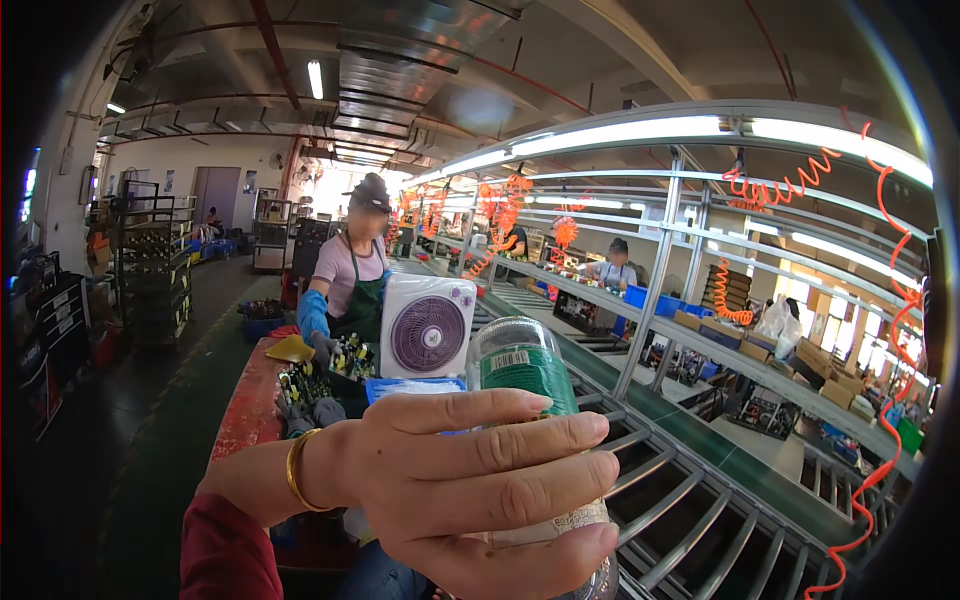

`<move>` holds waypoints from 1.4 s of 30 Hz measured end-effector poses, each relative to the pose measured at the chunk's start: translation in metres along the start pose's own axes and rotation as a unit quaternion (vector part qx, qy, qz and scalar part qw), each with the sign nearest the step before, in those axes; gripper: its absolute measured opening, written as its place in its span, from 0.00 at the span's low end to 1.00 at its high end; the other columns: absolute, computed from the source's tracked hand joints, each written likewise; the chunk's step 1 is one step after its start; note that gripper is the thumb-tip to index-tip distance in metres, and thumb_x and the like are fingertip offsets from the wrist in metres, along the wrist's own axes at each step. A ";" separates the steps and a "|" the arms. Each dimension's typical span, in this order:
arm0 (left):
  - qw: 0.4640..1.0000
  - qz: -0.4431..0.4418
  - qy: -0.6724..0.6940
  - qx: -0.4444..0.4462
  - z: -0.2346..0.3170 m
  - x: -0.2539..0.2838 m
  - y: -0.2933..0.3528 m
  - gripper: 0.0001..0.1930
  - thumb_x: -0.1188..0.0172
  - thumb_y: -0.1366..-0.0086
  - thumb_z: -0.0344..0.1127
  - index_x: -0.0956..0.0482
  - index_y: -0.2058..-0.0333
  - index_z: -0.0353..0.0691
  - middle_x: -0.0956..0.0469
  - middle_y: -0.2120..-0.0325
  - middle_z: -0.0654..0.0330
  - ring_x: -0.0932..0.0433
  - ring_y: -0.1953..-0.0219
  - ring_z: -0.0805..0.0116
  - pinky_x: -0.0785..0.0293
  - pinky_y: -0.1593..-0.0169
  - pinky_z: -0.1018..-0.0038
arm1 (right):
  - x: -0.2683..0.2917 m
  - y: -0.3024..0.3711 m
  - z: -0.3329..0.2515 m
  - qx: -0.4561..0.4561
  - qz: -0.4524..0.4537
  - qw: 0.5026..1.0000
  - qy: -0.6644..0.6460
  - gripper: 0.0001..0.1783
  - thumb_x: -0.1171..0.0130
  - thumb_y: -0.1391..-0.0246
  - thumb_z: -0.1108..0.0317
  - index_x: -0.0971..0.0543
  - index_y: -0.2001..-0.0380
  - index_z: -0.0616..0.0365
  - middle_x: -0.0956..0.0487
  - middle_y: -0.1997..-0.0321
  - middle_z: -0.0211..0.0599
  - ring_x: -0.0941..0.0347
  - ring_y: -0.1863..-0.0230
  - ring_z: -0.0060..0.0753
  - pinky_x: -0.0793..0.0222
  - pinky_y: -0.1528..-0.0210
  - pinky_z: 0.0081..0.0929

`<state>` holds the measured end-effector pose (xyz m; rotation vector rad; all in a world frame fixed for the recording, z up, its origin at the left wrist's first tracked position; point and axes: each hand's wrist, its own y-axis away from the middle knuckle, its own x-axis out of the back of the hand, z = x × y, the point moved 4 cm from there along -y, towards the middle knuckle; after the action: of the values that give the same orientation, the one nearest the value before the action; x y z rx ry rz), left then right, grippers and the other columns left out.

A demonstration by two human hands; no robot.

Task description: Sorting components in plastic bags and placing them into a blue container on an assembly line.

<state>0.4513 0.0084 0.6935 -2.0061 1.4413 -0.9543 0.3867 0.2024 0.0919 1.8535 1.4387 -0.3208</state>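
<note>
My left hand (500,470), with a gold bangle at the wrist and a red sleeve, reaches in from the lower left. Its fingers wrap round a clear plastic bottle (520,365) with a green label, held close up and tilted. The bottle's rounded clear end points away from me; its near end is mostly hidden behind my fingers. My right hand is out of sight. Just beyond the bottle stands a white box fan (430,328) with a purple grille. A blue tray (375,390) sits in front of the fan, partly covered by my hand.
A co-worker (350,260) with blue sleeves and a grey glove handles small parts (350,358) at a red table (245,410). Grey gloves (325,410) show behind my wrist. A roller conveyor (690,510) runs along the right, under metal shelving. Orange coiled hoses (885,430) hang there.
</note>
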 end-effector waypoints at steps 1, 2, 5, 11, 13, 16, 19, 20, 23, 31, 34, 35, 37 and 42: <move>1.000 -0.001 -0.001 -0.002 0.001 0.001 -0.001 0.13 0.42 0.34 0.37 0.31 0.52 0.56 0.16 0.56 0.62 0.15 0.55 0.62 0.26 0.46 0.69 | 0.002 0.000 0.002 0.001 -0.001 1.000 0.001 0.23 0.52 0.34 0.51 0.27 0.41 0.48 0.24 0.49 0.35 0.28 0.53 0.31 0.31 0.45 0.39; 1.000 0.000 -0.001 -0.003 0.001 0.002 -0.002 0.13 0.42 0.34 0.37 0.31 0.52 0.56 0.16 0.56 0.62 0.15 0.55 0.62 0.26 0.46 0.69 | 0.005 -0.003 0.004 -0.001 -0.002 1.000 0.007 0.22 0.52 0.34 0.53 0.26 0.42 0.48 0.23 0.51 0.34 0.28 0.54 0.30 0.31 0.46 0.38; 1.000 0.001 0.004 -0.002 -0.001 0.002 -0.003 0.13 0.42 0.34 0.37 0.31 0.53 0.57 0.16 0.57 0.62 0.15 0.55 0.62 0.26 0.46 0.69 | 0.013 -0.010 0.009 -0.009 -0.022 1.000 0.013 0.21 0.50 0.34 0.53 0.25 0.43 0.48 0.22 0.55 0.31 0.28 0.57 0.27 0.29 0.51 0.33; 0.998 0.050 0.003 -0.022 0.005 0.002 -0.009 0.12 0.43 0.34 0.37 0.31 0.53 0.56 0.16 0.57 0.62 0.15 0.55 0.63 0.26 0.47 0.69 | -0.004 -0.004 0.001 -0.043 -0.048 0.994 -0.088 0.24 0.47 0.35 0.45 0.22 0.47 0.50 0.22 0.66 0.24 0.28 0.70 0.20 0.28 0.66 0.23; 0.999 0.044 0.000 -0.026 0.002 0.002 -0.010 0.13 0.42 0.34 0.38 0.32 0.52 0.56 0.16 0.57 0.62 0.15 0.55 0.63 0.25 0.47 0.70 | -0.005 -0.008 0.000 -0.044 -0.061 0.992 -0.099 0.25 0.47 0.36 0.44 0.21 0.48 0.50 0.22 0.67 0.23 0.28 0.72 0.20 0.29 0.68 0.22; 0.999 0.025 -0.018 -0.033 0.000 0.005 -0.008 0.14 0.42 0.34 0.38 0.32 0.51 0.56 0.16 0.57 0.62 0.15 0.56 0.63 0.25 0.48 0.70 | -0.011 -0.007 -0.001 -0.057 -0.061 0.991 -0.105 0.22 0.46 0.36 0.46 0.21 0.49 0.49 0.22 0.67 0.23 0.28 0.72 0.19 0.29 0.68 0.22; 0.999 0.026 -0.019 -0.036 0.004 0.009 -0.013 0.14 0.42 0.34 0.38 0.33 0.51 0.56 0.16 0.57 0.62 0.15 0.57 0.63 0.25 0.48 0.70 | 0.001 -0.015 0.008 -0.035 -0.062 0.996 -0.054 0.21 0.45 0.35 0.48 0.20 0.49 0.49 0.21 0.66 0.22 0.28 0.72 0.19 0.29 0.68 0.22; 0.999 0.026 -0.020 -0.036 0.004 0.009 -0.013 0.14 0.42 0.34 0.38 0.33 0.51 0.56 0.16 0.57 0.62 0.15 0.57 0.63 0.25 0.48 0.70 | 0.000 -0.014 0.010 -0.027 -0.079 0.995 -0.053 0.20 0.45 0.35 0.49 0.20 0.50 0.48 0.21 0.66 0.22 0.28 0.71 0.18 0.29 0.67 0.22; 0.998 0.042 -0.037 -0.037 0.006 0.014 -0.012 0.14 0.41 0.34 0.39 0.32 0.51 0.56 0.16 0.58 0.63 0.15 0.57 0.63 0.25 0.48 0.70 | -0.004 -0.009 0.010 -0.035 -0.077 0.995 -0.050 0.19 0.44 0.36 0.50 0.20 0.50 0.48 0.21 0.67 0.21 0.28 0.72 0.18 0.29 0.68 0.21; 0.996 0.082 0.042 -0.011 -0.001 -0.016 0.002 0.14 0.39 0.34 0.49 0.28 0.58 0.49 0.16 0.58 0.60 0.15 0.57 0.63 0.22 0.51 0.72 | -0.002 0.007 0.005 -0.051 0.022 0.996 -0.076 0.20 0.44 0.37 0.47 0.20 0.52 0.48 0.20 0.70 0.20 0.27 0.75 0.18 0.32 0.76 0.18; 0.995 0.041 0.086 0.043 -0.012 -0.019 0.029 0.17 0.38 0.35 0.52 0.24 0.63 0.45 0.16 0.59 0.57 0.15 0.57 0.62 0.20 0.54 0.72 | -0.012 0.001 0.009 -0.072 0.005 0.996 -0.056 0.20 0.44 0.37 0.46 0.20 0.52 0.48 0.20 0.69 0.21 0.27 0.75 0.17 0.31 0.75 0.18; 0.993 0.038 0.098 0.055 -0.013 -0.030 0.042 0.17 0.38 0.35 0.52 0.24 0.63 0.45 0.16 0.59 0.57 0.15 0.57 0.62 0.20 0.54 0.72 | -0.012 0.000 0.006 -0.053 0.008 0.997 -0.053 0.21 0.44 0.37 0.45 0.20 0.52 0.48 0.20 0.69 0.20 0.26 0.75 0.17 0.31 0.75 0.18; 0.954 0.017 0.237 0.184 -0.019 -0.060 0.082 0.22 0.31 0.41 0.45 0.23 0.53 0.38 0.18 0.59 0.56 0.16 0.60 0.59 0.19 0.57 0.68 | 0.007 -0.010 0.010 -0.046 0.025 0.997 -0.060 0.23 0.43 0.38 0.44 0.20 0.52 0.48 0.20 0.68 0.20 0.26 0.74 0.17 0.31 0.76 0.18; 0.770 -0.005 0.326 0.548 0.030 -0.139 0.249 0.34 0.25 0.49 0.47 0.27 0.46 0.37 0.19 0.57 0.53 0.18 0.57 0.61 0.23 0.52 0.70 | 0.023 -0.030 0.019 -0.071 -0.032 0.981 -0.179 0.29 0.62 0.29 0.45 0.23 0.51 0.59 0.19 0.65 0.35 0.27 0.70 0.31 0.28 0.63 0.30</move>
<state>0.2968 0.0588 0.4577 -0.8049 0.7311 -2.0064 0.3717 0.2085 0.0534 1.5430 1.2395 -0.5400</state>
